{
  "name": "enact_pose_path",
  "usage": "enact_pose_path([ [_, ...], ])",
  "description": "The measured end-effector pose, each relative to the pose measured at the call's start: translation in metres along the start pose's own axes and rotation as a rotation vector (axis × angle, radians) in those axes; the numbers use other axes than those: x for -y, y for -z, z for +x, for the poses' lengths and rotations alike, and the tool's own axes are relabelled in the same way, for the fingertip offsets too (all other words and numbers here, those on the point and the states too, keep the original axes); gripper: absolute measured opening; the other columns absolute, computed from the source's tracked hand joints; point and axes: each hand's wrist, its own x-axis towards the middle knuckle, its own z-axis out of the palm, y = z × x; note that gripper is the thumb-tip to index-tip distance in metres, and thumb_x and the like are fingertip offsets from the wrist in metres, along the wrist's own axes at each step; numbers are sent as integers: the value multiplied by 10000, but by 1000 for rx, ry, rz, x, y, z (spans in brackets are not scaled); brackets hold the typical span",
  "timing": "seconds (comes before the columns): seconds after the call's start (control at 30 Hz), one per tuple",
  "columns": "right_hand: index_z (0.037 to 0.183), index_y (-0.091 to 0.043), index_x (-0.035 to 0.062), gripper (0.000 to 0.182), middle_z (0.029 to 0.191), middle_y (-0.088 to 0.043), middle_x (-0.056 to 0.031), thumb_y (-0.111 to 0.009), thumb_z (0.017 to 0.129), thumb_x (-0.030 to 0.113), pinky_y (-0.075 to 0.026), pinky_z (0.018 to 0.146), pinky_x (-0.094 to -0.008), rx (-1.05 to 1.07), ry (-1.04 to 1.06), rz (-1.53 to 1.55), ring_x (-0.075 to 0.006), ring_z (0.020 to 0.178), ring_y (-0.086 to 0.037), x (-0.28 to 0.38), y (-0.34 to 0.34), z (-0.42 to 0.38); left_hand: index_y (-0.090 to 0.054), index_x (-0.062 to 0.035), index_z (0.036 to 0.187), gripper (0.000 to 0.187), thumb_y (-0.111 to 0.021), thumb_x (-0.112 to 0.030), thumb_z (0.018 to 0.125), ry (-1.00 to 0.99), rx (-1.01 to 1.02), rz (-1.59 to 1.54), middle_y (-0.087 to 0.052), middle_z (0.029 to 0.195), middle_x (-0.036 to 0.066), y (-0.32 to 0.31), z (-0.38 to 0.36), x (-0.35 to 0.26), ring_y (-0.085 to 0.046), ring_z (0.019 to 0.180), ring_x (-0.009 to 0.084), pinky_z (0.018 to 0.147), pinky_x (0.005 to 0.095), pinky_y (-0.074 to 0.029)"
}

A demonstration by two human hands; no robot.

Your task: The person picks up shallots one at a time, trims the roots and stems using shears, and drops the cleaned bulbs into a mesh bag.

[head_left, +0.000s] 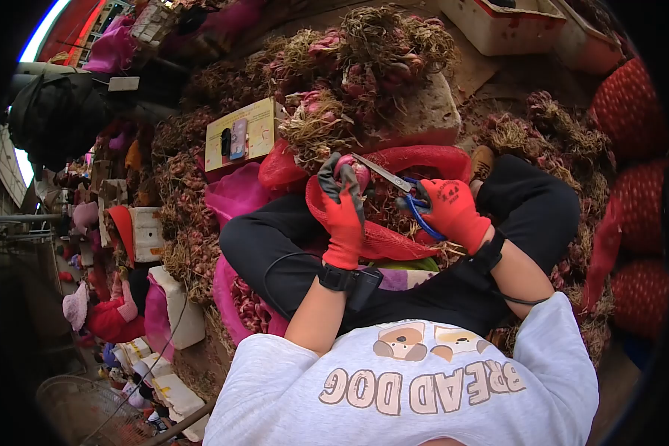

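Note:
Both hands wear red gloves with dark grey fingers or palm. My left hand point(342, 204) is closed around a pinkish-red onion bulb point(360, 172), held above a red mesh bag point(379, 241). Blue-handled scissors point(421, 215) are gripped by my right hand point(452, 210), their metal blades pointing up and left, with the tips beside the bulb. Inside the mesh bag, between my crossed legs, lie more red bulbs, partly hidden by the hands and scissors.
Bunches of bulbs with dry roots point(316, 123) lie ahead, near a foam block point(427, 111). A yellow box point(254, 126) carries a phone point(238, 139). Filled red sacks point(632, 104) stand at right. A person in red point(111, 316) sits far left.

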Motion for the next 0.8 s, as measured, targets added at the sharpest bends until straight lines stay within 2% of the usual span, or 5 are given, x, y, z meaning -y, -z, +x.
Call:
enact_pose_path([
  [0.13, 978, -636, 53, 353, 741, -639, -129, -680, 809, 360, -481, 621, -362, 111, -100, 181, -268, 651, -623, -1, 0, 3, -499, -81, 1252, 355, -525, -286, 963, 106, 130, -74, -545, 1147, 22, -1, 3, -15, -554, 897, 92, 619, 230, -522],
  [0.37, 1051, -631, 28, 254, 825, -639, -23, -657, 863, 197, -477, 591, -234, 201, -285, 1413, -89, 638, -600, 1, 19, 12, -516, -38, 1270, 356, -530, -98, 920, 455, 714, 129, -604, 1018, -6, -3, 4, -41, -563, 846, 53, 680, 202, -507],
  [0.4, 1049, -624, 23, 256, 828, -630, -18, -657, 863, 196, -477, 590, -231, 226, -275, 1404, -88, 647, -601, -1, 13, 12, -536, -59, 1248, 351, -518, -256, 959, 378, 700, 178, -590, 1092, 27, -5, -1, -34, -586, 904, 100, 682, 235, -520],
  [0.63, 1101, -540, -10, 284, 981, -585, -56, -626, 843, 70, -536, 687, -275, 149, -271, 1764, -138, 811, -620, -24, -6, 12, -469, -25, 1297, 428, -476, -314, 982, 485, 262, -214, -564, 1025, 22, -12, -9, -21, -552, 798, 93, 694, 210, -471],
  [0.8, 1064, -557, -15, 279, 916, -600, -56, -672, 826, 72, -542, 685, -286, 58, -232, 1408, -138, 792, -623, -3, 9, 16, -482, 8, 1278, 427, -597, 11, 866, 435, 348, -230, -567, 1083, 29, -2, -8, -6, -569, 894, 80, 770, 199, -463],
])
